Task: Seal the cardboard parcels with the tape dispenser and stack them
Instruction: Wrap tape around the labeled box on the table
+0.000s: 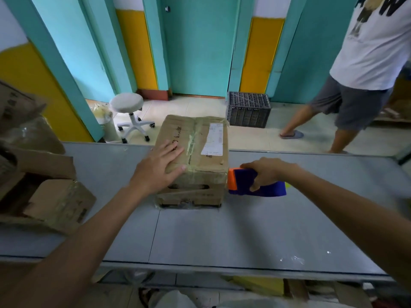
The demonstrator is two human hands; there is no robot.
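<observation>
While the cardboard parcel (204, 165) stands on the grey surface (222, 236), toward its far edge, I note the following from my position in the room.

Hands: the left hand (159, 166) lies flat and open on the parcel's top, fingers spread, thumb along the near edge. The right hand (265, 172) is closed around the blue tape dispenser (242, 180), whose orange nose sits against the parcel's right side face, just below the top edge.

Condition: an old, wrinkled tape seam (192, 141) runs along the top, with a white shipping label (212, 140) just beside it. Further cardboard boxes (60, 205) sit at the left end of the surface.

Risks, in my judgement:
- A sideways push from the dispenser may slide the parcel leftward unless the flat hand bears down firmly.
- Whether the parcel's far end overhangs the surface I cannot tell; if it does, a shove could tip it to the floor.
- A run across the top would cross the label and meet the spread fingers, so the left hand must clear the path or risk the cutter.
- New tape over the creased seam may bridge and lift.
- A short anchor on the side face may peel once tension comes on.

A second person (355, 85) walks beyond the surface, well apart from the work.
</observation>
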